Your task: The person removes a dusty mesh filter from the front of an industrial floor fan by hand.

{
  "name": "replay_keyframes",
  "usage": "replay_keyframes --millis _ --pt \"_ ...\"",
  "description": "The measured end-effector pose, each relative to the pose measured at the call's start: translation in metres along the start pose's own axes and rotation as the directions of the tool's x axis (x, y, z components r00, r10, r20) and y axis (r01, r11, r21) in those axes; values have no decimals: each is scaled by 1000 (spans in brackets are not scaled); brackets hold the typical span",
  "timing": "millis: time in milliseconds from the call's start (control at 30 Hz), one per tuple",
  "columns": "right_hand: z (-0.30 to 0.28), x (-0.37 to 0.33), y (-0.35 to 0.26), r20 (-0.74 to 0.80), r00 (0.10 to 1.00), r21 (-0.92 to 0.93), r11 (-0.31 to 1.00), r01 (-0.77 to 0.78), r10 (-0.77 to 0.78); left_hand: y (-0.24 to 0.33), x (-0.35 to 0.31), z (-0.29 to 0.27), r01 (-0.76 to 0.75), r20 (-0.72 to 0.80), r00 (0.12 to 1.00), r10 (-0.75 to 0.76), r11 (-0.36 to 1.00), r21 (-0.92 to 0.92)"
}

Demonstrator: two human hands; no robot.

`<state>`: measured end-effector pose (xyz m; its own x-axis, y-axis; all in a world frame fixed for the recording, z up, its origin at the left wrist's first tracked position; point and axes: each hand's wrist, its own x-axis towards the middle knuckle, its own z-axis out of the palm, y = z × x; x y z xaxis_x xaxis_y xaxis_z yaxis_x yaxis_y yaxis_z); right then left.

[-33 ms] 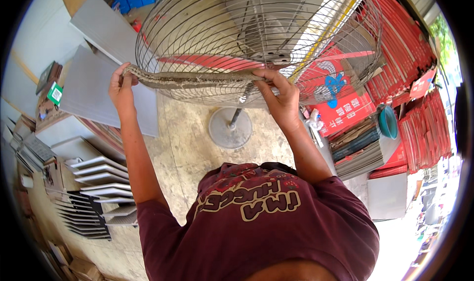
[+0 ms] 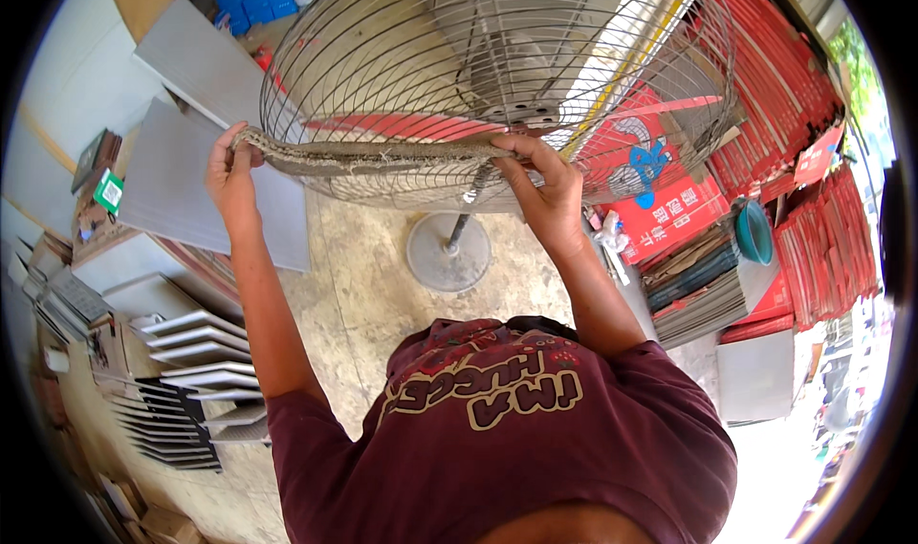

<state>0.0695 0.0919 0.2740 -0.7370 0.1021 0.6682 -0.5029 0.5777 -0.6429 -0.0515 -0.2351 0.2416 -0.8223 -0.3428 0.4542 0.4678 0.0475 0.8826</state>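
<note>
the left hand [image 2: 232, 176] and the right hand [image 2: 543, 185] are resting well apart, and each one is pinching a long gray-brown strip [image 2: 373, 159] between thumb and fingers. the strip is stretching from hand to hand along the near edge of a big round wire cage [image 2: 392, 85]. i cannot tell if it is lying loose there or if something is tying it to the wires. its edge is looking frayed and little threads are poking out, so they could be snagging on the thin wires and tearing more. the left end is curling by the fingers, so a weak pinch could be letting it slip, and then the whole strip could be sagging. the cage seems to be sitting high on a thin pole [image 2: 459, 230] with a round base [image 2: 435, 267] down on the floor [image 2: 363, 291]. if the hands are tugging too hard, all that weight up high could be making it tip. the bare fingers could also be getting scratched by the wires.
</note>
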Motion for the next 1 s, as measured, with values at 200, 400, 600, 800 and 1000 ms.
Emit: replay_keyframes --millis 200,400,600,800,1000 --pt "-37 5 -10 -99 992 86 994 -68 76 88 16 40 -252 21 967 252 968 6" --pt "-79 7 6 -253 961 204 977 -61 113 152 15 94 -430 125 892 435 900 -68" --pt "-122 10 16 -375 919 217 975 -36 118 196 10 146 -561 224 795 564 824 -81" --pt "-166 10 34 -454 875 362 932 11 166 230 -5 203 -644 320 697 641 757 -113" --pt "-195 3 57 -447 863 387 921 -49 234 250 -32 246 -748 348 635 689 662 53"
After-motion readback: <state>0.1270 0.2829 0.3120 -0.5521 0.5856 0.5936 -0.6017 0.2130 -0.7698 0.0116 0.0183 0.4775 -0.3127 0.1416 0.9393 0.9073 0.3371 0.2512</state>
